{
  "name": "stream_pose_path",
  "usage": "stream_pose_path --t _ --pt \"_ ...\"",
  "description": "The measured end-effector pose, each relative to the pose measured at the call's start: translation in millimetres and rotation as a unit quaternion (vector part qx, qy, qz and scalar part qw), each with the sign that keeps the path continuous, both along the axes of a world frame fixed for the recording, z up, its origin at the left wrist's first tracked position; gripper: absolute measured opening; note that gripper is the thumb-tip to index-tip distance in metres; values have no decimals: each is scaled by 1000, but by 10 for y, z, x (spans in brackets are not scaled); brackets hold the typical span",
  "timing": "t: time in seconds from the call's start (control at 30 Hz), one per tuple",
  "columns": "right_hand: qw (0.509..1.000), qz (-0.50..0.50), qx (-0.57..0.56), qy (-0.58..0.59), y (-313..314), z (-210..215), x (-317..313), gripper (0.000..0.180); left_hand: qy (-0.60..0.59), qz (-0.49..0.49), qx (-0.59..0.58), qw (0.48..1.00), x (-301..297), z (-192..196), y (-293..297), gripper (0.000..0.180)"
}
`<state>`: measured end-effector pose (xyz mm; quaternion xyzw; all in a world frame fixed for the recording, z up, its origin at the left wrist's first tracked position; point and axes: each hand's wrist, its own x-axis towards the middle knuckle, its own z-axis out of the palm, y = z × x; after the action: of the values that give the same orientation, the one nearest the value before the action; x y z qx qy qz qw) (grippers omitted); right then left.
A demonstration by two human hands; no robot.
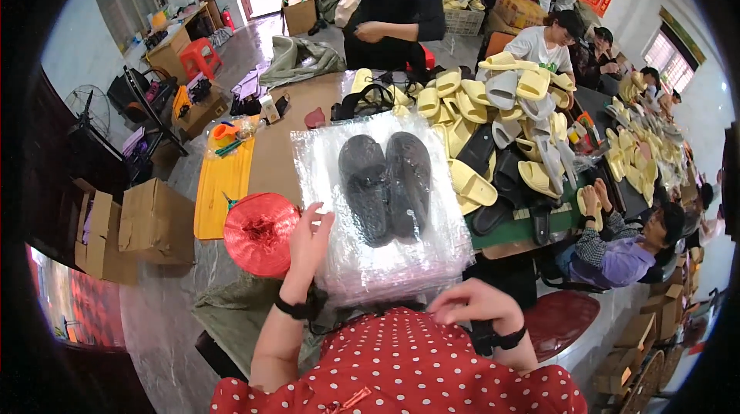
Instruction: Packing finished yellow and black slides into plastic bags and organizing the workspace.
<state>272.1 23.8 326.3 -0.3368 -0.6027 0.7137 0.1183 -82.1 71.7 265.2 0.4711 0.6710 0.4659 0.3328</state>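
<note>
A pair of black slippers [385, 189] lies side by side, soles down, on a stack of clear plastic bags [327, 260] in front of me. Whether the pair is inside the top bag or on it, I cannot tell. My left hand [310, 240] is at the stack's left edge, fingers stretched and parted, holding nothing. Just beside it sits a roll of red plastic twine [258, 235]. Past the stack's lower right corner, my right hand [482, 304] hovers near my body with loosely bent fingers and nothing visible in them.
Piled yellow, grey and black slippers [462, 102] cover the table's right side. A yellow board [223, 194] lies at left, with cardboard boxes [156, 221] on the floor beyond. Opposite stands a person in black [393, 9]; a person in purple [617, 256] sits at right.
</note>
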Motion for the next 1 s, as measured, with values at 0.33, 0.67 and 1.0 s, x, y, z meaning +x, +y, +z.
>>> stream_pose_path --t 0.33,0.67,1.0 --pt "842 -359 277 -291 1228 -755 -602 59 283 -84 -195 935 621 131 242 105" --pt "915 -292 198 -194 1308 -1019 -504 63 12 3 -132 991 644 -389 95 59" --pt "931 -342 100 75 1498 -1040 -148 38 -569 -27 -126 812 744 83 -83 38"
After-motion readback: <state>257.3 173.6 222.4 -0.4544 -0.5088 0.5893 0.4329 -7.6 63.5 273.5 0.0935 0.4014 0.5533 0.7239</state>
